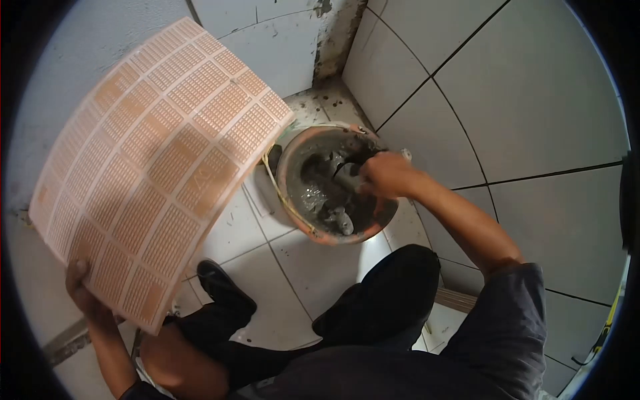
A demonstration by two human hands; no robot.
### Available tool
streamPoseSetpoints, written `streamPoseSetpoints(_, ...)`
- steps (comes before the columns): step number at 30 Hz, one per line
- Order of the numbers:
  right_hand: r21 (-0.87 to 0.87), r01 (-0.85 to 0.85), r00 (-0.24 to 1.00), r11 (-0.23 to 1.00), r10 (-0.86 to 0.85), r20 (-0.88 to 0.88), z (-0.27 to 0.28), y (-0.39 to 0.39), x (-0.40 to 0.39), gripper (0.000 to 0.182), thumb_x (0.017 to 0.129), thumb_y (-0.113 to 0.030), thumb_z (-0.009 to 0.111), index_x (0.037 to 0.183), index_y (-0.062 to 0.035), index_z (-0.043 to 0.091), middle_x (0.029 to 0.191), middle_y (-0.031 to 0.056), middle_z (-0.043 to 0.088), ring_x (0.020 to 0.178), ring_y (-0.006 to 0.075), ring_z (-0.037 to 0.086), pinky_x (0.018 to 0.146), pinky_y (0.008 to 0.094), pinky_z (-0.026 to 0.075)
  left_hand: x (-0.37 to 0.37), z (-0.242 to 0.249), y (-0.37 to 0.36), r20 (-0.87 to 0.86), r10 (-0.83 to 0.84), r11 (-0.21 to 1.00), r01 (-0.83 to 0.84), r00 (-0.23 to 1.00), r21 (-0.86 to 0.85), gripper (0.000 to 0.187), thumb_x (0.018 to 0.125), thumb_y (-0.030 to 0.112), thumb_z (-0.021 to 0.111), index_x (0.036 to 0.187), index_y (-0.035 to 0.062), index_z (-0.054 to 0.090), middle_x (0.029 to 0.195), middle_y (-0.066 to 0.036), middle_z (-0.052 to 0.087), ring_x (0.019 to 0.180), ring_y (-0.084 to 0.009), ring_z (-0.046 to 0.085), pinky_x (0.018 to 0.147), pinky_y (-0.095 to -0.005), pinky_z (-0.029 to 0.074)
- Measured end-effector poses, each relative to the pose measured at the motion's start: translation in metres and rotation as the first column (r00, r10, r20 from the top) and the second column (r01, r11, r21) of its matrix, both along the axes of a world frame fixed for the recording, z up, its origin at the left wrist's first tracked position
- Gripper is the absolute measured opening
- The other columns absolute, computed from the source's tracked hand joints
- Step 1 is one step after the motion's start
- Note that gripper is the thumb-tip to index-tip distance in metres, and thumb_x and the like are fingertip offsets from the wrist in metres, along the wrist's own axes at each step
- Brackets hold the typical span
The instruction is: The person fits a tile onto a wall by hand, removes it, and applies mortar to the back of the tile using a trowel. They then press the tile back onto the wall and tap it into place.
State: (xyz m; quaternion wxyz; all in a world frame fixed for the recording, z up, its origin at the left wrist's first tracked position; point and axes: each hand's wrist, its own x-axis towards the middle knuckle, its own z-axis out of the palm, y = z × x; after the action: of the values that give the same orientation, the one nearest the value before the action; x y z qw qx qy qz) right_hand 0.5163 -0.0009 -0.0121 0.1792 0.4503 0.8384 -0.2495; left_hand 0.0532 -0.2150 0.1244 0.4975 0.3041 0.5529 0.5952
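The left hand (81, 287) grips the ribbed-back ceramic tile (150, 163) at its seven-o'clock end, long axis running seven to one, while the right hand (387, 175), clenched around a trowel-like tool (348, 179) over the mortar bucket (325, 238), sits at the tile's three o'clock.

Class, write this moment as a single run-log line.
left hand: gripping tile by its edge | right hand: at bucket mouth, grip unclear | bucket: wet grey mix inside
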Motion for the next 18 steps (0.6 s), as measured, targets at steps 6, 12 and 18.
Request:
streamPoseSetpoints(6, -0.074, -0.161, 0.954, 0.984, 0.175, 0.244, -0.104, -0.052, -0.059, 0.049, 0.072, -0.045, 0.067, 0.102, -0.0054, 0.067, 0.1, 0.0143, 0.066, 0.097, 0.0289, 0.063, 0.082, 0.0401, 0.049, -0.007, -0.07, 0.011, -0.002, -0.073, 0.988, 0.072, 0.997, 0.134, 0.067, 0.074, 0.022, 0.055, 0.128, -0.0116, 0.031, 0.119, -0.026, 0.049, 0.107, -0.0346, 0.054, 0.092, -0.0406, 0.047)
streamPoseSetpoints(12, -0.076, -0.089, 0.894, 0.993, 0.113, 0.434, -0.085, -0.062, -0.065, 0.041, 0.07, -0.033, 0.069, 0.102, -0.008, 0.068, 0.104, 0.0094, 0.066, 0.097, 0.0241, 0.063, 0.079, 0.0368, 0.051, -0.018, -0.138, 0.017, 0.194, -0.261, 0.954, 0.222, 0.946, 0.199, 0.065, 0.076, 0.021, 0.051, 0.128, -0.012, 0.032, 0.118, -0.026, 0.049, 0.104, -0.0337, 0.056, 0.089, -0.0412, 0.048)
streamPoseSetpoints(18, 0.084, -0.065, 0.896, 0.994, 0.021, 0.443, -0.098, -0.073, -0.066, 0.037, 0.07, -0.031, 0.068, 0.1, -0.0089, 0.068, 0.103, 0.0085, 0.066, 0.097, 0.0242, 0.063, 0.079, 0.0371, 0.05, -0.042, -0.196, 0.025, 0.255, -0.347, 0.927, 0.289, 0.903, 0.24, 0.06, 0.076, 0.017, 0.052, 0.125, -0.012, 0.036, 0.113, -0.024, 0.054, 0.096, -0.0327, 0.06, 0.081, -0.0383, 0.054)
